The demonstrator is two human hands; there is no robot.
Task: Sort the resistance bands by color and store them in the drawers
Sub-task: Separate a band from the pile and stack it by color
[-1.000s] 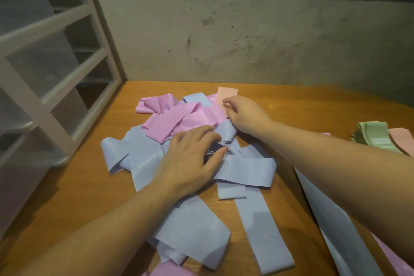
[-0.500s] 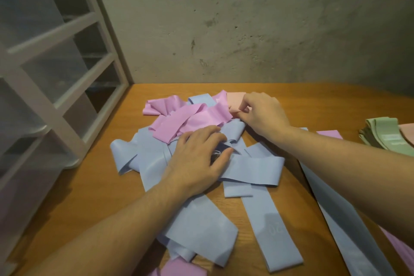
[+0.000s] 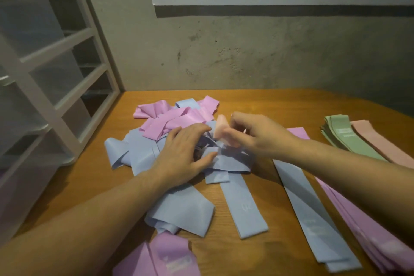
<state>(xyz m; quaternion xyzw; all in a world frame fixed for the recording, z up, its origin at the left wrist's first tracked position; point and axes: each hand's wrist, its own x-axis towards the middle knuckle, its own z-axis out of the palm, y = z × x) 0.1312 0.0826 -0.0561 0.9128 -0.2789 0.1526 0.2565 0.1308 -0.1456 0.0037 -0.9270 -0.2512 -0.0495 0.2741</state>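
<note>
Bands [image 3: 179,152] lie heaped at the tabletop's middle, drawers [image 3: 51,87] along its left edge. The left hand [image 3: 186,157], fingers flat, pins the blue tangle, apparently so the right hand [image 3: 257,134] can pinch a peach band [image 3: 220,127] free; sorted stacks [image 3: 349,139] line the right edge.

right hand [image 3: 255,134]: pinches peach band [image 3: 220,129] | left hand [image 3: 186,154]: flat on blue bands [image 3: 143,154]

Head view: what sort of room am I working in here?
Probably a home or storage corner, not a gym: a wooden table pushed against a bare concrete wall, with a white plastic drawer unit standing at the left.
</note>
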